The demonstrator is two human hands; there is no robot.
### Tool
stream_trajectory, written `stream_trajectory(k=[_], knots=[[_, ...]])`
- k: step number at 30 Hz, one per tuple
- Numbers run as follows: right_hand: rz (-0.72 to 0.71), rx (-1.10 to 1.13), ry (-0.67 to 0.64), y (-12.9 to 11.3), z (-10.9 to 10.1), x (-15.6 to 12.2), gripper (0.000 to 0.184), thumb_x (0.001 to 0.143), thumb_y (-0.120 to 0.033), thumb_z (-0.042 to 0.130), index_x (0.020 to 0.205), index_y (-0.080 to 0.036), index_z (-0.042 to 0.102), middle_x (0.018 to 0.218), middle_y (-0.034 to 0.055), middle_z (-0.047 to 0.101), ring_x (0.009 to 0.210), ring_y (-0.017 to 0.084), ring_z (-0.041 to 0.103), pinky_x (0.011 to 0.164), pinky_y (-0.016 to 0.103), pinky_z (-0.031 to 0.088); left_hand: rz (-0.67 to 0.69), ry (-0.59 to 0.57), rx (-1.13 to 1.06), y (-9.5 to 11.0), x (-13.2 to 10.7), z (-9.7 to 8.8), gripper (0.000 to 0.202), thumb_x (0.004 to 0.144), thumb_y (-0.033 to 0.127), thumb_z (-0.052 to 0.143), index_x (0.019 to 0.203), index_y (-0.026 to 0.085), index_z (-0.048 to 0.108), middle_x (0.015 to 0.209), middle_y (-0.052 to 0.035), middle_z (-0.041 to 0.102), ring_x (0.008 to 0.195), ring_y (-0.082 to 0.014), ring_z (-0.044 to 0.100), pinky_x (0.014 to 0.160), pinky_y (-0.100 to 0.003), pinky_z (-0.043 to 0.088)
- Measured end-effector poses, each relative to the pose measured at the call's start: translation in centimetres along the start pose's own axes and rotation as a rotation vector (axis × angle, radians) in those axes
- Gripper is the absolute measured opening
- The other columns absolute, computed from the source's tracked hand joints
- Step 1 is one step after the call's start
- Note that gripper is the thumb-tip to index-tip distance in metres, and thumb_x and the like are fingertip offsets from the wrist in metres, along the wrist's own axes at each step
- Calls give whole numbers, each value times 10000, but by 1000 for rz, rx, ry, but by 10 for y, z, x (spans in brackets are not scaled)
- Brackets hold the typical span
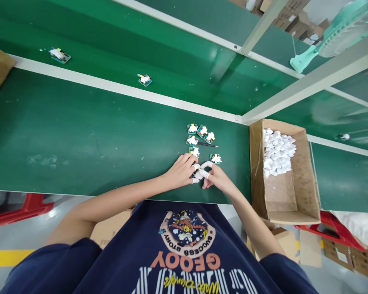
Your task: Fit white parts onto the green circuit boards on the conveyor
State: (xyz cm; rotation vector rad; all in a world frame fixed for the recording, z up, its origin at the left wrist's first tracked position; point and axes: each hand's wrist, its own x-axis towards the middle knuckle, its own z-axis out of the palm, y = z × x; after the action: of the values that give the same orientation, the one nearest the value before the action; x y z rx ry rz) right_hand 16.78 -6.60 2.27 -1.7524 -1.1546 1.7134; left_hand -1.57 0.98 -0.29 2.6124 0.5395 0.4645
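Observation:
Near the front edge of the green table, both my hands come together around a small circuit board (197, 174) with white material on it. My left hand (184, 169) grips it from the left, with white covers on some fingertips. My right hand (215, 176) pinches it from the right, its thumb and index finger also in white covers. The fingers hide most of the board. Just beyond lie several similar boards, one (195, 151) by my left fingers and another (215, 158) above my right hand. Dark tweezers (207, 144) rest among them.
At the right stands an open cardboard box (257, 171) holding many white wrapped pieces (277, 151). Two more boards, one on the left (59, 55) and one nearer the middle (145, 79), lie beyond the white rail (125, 92). A teal fan (340, 34) is at upper right.

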Motion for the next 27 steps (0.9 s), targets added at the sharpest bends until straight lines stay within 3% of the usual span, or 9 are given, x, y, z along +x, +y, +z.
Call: stream_trajectory(k=[5, 10, 14, 16, 19, 22, 27], knots=[[4, 36, -4, 5, -5, 4, 383, 811, -502, 614, 1009, -203, 482, 518, -32, 647, 509, 168, 675, 473, 208, 505, 98, 9, 17, -1, -3, 0, 214, 866, 292, 601, 986, 115, 599, 1137, -130, 548, 1112, -288, 408, 880, -413, 390], [-92, 93, -21, 15, -8, -4, 531, 825, -527, 596, 1212, -183, 476, 594, -23, 649, 543, 167, 660, 499, 246, 500, 141, -3, 42, -4, -5, 4, 137, 887, 258, 576, 854, 131, 617, 1098, -102, 584, 1091, -275, 414, 868, -403, 382], [-234, -243, 205, 24, 0, -15, 493, 803, -488, 650, 1192, -196, 569, 552, -57, 535, 464, 119, 491, 505, 248, 427, 138, 5, 32, -5, -5, 4, 114, 872, 249, 594, 900, 141, 617, 1139, -107, 565, 1128, -287, 397, 898, -423, 372], [-270, -434, 301, 26, 7, -17, 431, 809, -477, 648, 1140, -204, 614, 567, -47, 502, 487, 122, 455, 536, 258, 414, 102, -1, -33, -5, -4, 2, 201, 853, 280, 622, 993, 138, 595, 1163, -124, 539, 1131, -288, 398, 912, -427, 379], [-316, -575, 332, 24, 12, -16, 335, 857, -469, 583, 1040, -200, 661, 617, -7, 517, 528, 142, 454, 559, 277, 405, 21, -15, -120, -5, -2, -1, 367, 824, 331, 659, 1106, 128, 540, 1171, -138, 514, 1104, -283, 407, 903, -422, 396], [-373, -546, 324, 21, 10, -11, 348, 885, -482, 533, 1058, -210, 664, 662, 16, 542, 561, 157, 474, 577, 288, 418, -13, -18, -121, -7, -2, 1, 347, 823, 336, 661, 1082, 136, 548, 1170, -135, 509, 1116, -294, 388, 902, -440, 388], [-280, -346, 242, 21, 4, -6, 384, 863, -536, 551, 1066, -230, 665, 572, -20, 486, 491, 144, 458, 523, 270, 420, 6, -38, -125, -9, -2, 5, 295, 820, 334, 671, 1017, 143, 565, 1137, -123, 532, 1115, -288, 385, 880, -437, 380]])
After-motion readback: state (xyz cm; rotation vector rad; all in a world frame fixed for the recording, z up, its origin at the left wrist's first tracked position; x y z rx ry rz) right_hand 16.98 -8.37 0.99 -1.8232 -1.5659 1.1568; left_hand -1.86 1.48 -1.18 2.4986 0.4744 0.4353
